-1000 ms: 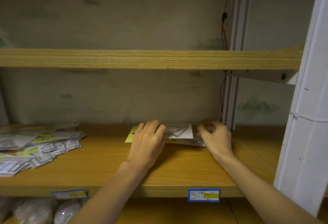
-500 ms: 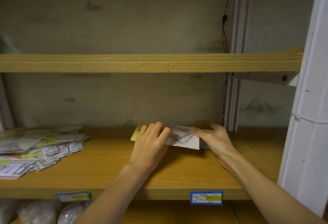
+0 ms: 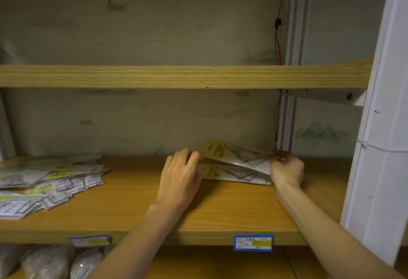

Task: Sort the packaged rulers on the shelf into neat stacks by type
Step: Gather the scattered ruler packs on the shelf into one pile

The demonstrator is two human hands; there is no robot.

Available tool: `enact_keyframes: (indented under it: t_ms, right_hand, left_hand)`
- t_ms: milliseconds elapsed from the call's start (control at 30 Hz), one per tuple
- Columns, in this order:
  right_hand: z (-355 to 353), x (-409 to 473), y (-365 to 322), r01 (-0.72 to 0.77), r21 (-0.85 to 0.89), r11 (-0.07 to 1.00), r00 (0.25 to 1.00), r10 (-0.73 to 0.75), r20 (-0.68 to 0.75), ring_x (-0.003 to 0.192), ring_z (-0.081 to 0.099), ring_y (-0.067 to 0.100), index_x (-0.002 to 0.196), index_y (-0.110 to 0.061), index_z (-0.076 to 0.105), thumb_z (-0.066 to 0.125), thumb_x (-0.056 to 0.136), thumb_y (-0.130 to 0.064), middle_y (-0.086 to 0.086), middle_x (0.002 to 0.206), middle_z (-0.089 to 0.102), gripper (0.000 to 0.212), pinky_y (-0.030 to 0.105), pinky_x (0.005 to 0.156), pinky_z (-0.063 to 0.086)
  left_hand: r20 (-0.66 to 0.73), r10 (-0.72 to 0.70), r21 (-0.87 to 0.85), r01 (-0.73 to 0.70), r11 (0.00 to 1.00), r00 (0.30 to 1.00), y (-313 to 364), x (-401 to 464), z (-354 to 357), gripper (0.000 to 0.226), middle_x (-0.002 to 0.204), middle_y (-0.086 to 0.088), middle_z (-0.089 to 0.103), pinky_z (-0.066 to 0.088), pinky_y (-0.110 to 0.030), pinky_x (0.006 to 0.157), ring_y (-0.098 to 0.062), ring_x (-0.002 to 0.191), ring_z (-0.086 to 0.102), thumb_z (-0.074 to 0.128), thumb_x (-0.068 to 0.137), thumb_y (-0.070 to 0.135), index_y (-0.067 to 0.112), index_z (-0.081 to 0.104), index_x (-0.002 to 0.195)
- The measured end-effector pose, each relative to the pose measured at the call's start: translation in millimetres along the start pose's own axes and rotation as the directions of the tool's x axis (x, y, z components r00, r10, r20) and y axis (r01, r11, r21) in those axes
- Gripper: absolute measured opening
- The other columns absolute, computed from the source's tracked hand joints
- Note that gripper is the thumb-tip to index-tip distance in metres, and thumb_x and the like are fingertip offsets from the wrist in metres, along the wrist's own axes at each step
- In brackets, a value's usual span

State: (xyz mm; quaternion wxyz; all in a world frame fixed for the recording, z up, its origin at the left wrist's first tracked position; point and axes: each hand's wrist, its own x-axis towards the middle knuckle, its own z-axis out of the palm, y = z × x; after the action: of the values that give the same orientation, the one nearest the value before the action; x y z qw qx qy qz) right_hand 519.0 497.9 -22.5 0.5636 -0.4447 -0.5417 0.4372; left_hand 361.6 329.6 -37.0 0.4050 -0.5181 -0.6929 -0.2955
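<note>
Hands | left hand (image 3: 180,179) presses lower pack (image 3: 236,173) | right hand (image 3: 287,169) pinches lifted pack (image 3: 238,155) | risk: slick film slips, stack skews

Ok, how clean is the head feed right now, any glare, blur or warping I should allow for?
Head view: dim, yellowish light; the upper shelf board bows from wide-angle distortion; the lifted ruler packet is slightly soft, its print unreadable; the loose packet pile at the left edge is smeared; faint sheen on the plastic, no harsh glare; soft shadow under both hands.
</note>
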Motion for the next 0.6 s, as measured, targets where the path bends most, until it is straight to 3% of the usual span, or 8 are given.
enact_keyframes:
  t_ms: [133, 400, 600]
  right_hand:
    - [0.9, -3.4, -1.3, 0.041, -0.073, 0.996, 0.996, -0.036, 0.076, 0.107, 0.061, 0.029, 0.105, -0.022, 0.072, 0.067, 0.088, -0.016, 0.004, 0.1, 0.069, 0.018, 0.036, 0.094, 0.048]
    - [1.2, -5.2, -2.8, 0.056, -0.109, 0.992, 0.992, -0.043, 0.115, 0.109, 0.06, 0.028, 0.104, -0.025, 0.074, 0.07, 0.087, -0.03, 0.003, 0.106, 0.07, 0.019, 0.04, 0.096, 0.048]
    - [2.1, -6.0, -1.8, 0.01, -0.163, 0.987, 0.991, 0.012, 0.133, 0.113, 0.056, 0.034, 0.11, -0.019, 0.071, 0.064, 0.089, -0.036, 0.009, 0.115, 0.068, 0.028, 0.051, 0.102, 0.041]
  left_hand:
    - [-0.018, -0.015, 0.008, 0.015, 1.0, 1.0, -0.6, 0.1, 0.4, 0.021, 0.092, -0.009, 0.061, 0.044, -0.033, 0.062, -0.026, 0.075, 0.059, 0.074, 0.077, 0.008, 0.01, 0.062, 0.095]
    - [-0.016, -0.084, -0.011, 0.084, 0.996, 0.996, -1.4, -0.6, 0.1, 0.021, 0.091, -0.008, 0.06, 0.045, -0.035, 0.064, -0.026, 0.075, 0.058, 0.073, 0.078, 0.009, 0.013, 0.061, 0.095]
    - [-0.013, -0.11, -0.029, 0.109, 0.994, 0.994, -3.3, -0.6, 1.5, 0.02, 0.092, -0.007, 0.06, 0.045, -0.034, 0.064, -0.025, 0.074, 0.058, 0.073, 0.079, 0.011, 0.013, 0.061, 0.096]
